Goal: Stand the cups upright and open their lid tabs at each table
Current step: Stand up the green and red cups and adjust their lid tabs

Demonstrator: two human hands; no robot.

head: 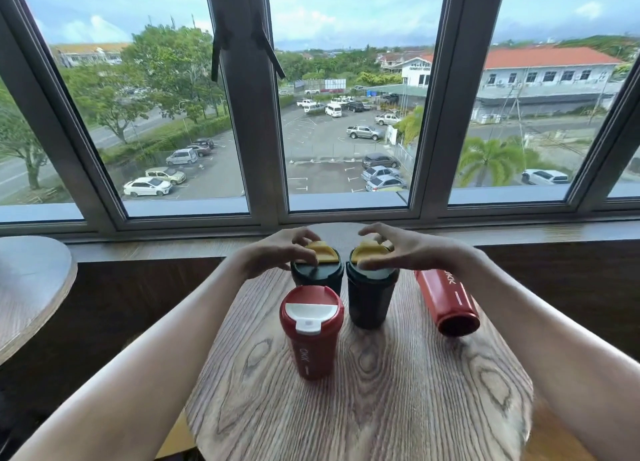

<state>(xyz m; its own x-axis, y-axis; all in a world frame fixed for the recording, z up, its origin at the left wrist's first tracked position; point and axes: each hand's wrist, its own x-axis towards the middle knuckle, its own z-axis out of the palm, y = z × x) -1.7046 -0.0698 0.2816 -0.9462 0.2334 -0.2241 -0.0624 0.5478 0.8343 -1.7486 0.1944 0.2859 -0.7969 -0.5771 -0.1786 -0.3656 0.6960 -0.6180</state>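
Four cups [311, 332] on wood-grain table [398, 408]

the left hand [277, 252] hid part of the left black cup's [317, 277] lid; the red cup [311, 332] hid its body. the lying cup's [446, 301] lid end sat behind the right hand [398, 249]. the side table [31, 287] was cut off at the left edge.

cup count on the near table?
4. Upright red cup at front left; two dark cups behind it, one under the left hand, one under the right hand; a red cup lying on its side at right. None visibly hidden.
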